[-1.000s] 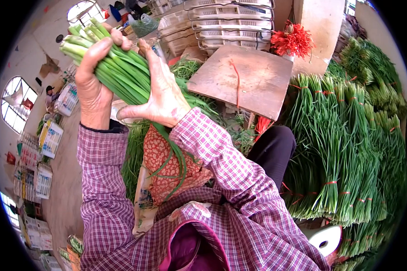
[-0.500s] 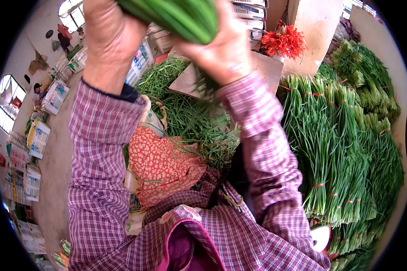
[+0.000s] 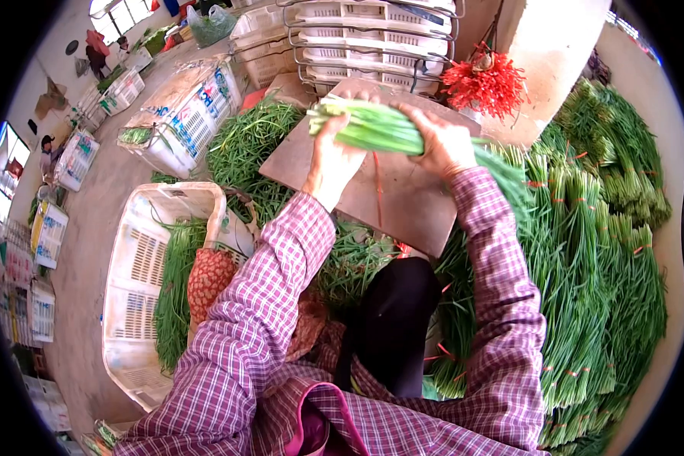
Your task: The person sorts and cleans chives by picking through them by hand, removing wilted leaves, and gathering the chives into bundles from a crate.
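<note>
A bunch of long green stalks (image 3: 380, 128) lies level just above the brown board (image 3: 357, 190), its pale cut ends to the left and its leaves trailing right. My left hand (image 3: 337, 152) is wrapped round the bunch near the pale ends. Farther along, my right hand (image 3: 442, 143) grips it towards the leafy side. A red tie (image 3: 378, 190) lies on the board beneath the bunch. Behind the board, a cluster of red ties (image 3: 485, 82) hangs by the pillar.
Tied green bundles (image 3: 570, 281) are piled along the right. A white crate (image 3: 133, 281) with loose greens stands at the left. Loose leaves (image 3: 251, 144) lie left of the board, stacked crates (image 3: 372, 38) behind it. People are in the far left background.
Both hands have brought the bunch down and to the right, from high up to just over the board. The view has shifted, and the white crate now shows at the left.
</note>
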A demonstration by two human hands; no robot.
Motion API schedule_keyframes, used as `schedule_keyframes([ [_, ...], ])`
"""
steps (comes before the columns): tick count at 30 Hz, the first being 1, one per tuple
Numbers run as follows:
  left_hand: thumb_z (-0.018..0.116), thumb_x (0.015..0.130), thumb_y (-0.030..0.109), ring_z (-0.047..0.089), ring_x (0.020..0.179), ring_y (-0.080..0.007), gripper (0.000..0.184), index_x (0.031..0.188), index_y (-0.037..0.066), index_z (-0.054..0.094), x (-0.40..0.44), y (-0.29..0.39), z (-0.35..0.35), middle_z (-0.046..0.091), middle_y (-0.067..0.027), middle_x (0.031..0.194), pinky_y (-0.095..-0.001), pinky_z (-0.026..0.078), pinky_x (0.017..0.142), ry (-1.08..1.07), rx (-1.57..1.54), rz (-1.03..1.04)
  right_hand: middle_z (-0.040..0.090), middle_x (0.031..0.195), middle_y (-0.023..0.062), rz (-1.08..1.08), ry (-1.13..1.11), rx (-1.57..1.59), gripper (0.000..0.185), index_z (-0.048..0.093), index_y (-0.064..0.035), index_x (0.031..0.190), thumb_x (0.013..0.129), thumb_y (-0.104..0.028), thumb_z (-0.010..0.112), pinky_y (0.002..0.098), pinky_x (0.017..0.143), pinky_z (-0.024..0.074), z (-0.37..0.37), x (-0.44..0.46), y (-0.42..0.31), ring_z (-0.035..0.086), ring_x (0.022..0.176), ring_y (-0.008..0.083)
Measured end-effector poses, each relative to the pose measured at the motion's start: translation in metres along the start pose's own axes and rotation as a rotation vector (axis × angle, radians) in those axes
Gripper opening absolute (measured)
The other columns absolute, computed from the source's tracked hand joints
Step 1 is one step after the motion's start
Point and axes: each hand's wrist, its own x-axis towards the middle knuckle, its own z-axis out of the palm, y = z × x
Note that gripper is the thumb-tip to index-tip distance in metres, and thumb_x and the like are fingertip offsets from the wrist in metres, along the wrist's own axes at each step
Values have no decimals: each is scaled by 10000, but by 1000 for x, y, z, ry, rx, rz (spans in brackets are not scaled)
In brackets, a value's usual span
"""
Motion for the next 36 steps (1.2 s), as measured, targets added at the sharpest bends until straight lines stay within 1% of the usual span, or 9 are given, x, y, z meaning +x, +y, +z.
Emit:
schedule_keyframes([
  [7, 711, 788, 245, 494, 1138, -219, 580, 1260, 23, 458, 9, 58, -84, 548, -102, 1175, -368, 350, 1037, 524, 497, 47, 641, 995, 121, 7, -215, 88, 798, 394, -292, 1355, 650, -329, 766, 424, 717, 524, 90, 20, 14, 652, 845, 321],
  [8, 683, 805, 265, 399, 1288, -234, 646, 1324, 0, 406, 10, 68, -80, 482, -150, 1322, -400, 255, 1114, 453, 742, 99, 641, 995, 121, 14, -221, 88, 798, 394, -292, 1355, 650, -329, 766, 424, 717, 524, 92, 22, 13, 652, 845, 321],
  [11, 724, 752, 259, 299, 1361, -253, 747, 1375, 43, 373, 11, 62, -31, 396, -125, 1421, -409, 242, 1119, 144, 1396, 104, 653, 969, 111, -34, -341, 86, 865, 416, -291, 1344, 585, -410, 813, 434, 733, 517, 97, 30, 6, 657, 839, 319],
  [14, 768, 700, 406, 372, 1302, -315, 907, 1402, 46, 319, 19, 20, -36, 404, -194, 1384, -419, 247, 1111, -252, 2004, 223, 613, 1074, 115, 34, -441, 58, 951, 409, -300, 1359, 524, -485, 826, 413, 805, 488, 102, 37, -4, 621, 970, 299],
  [18, 787, 628, 437, 367, 1268, -368, 1083, 1445, 30, 205, 11, -5, -69, 400, -212, 1364, -459, 282, 1071, -252, 2030, -48, 549, 1167, 96, -19, -276, 42, 1028, 409, -323, 1370, 465, -637, 781, 469, 941, 375, 115, 23, 9, 525, 1107, 287],
  [20, 783, 636, 418, 402, 1232, -338, 1020, 1429, 45, 260, 8, -8, -72, 438, -186, 1327, -451, 285, 1063, -329, 2127, 93, 550, 1188, 76, -1, -257, 32, 984, 425, -332, 1357, 488, -636, 773, 484, 944, 366, 109, 12, 17, 522, 1116, 291],
  [27, 664, 761, 481, 417, 1229, -284, 738, 1341, 100, 410, 20, 2, -87, 483, -118, 1277, -525, 205, 1080, -506, 2307, 84, 579, 1057, 87, 80, -210, 4, 779, 443, -328, 1347, 647, -527, 724, 435, 886, 437, 84, -22, 36, 564, 1012, 301],
  [33, 715, 701, 505, 243, 1371, -330, 947, 1443, 135, 257, 16, 41, -77, 315, -166, 1440, -566, 140, 1115, -686, 2349, 48, 570, 1020, 75, 142, -108, -48, 721, 444, -398, 1332, 674, -480, 724, 440, 824, 479, 96, -28, 27, 573, 979, 284],
  [36, 725, 723, 480, 262, 1366, -324, 952, 1461, 133, 232, -24, 117, -44, 298, -190, 1451, -538, 178, 1118, -561, 2426, 53, 577, 1074, 77, 79, -86, -6, 804, 448, -315, 1352, 628, -421, 780, 433, 866, 463, 97, -24, 31, 568, 1018, 312],
])
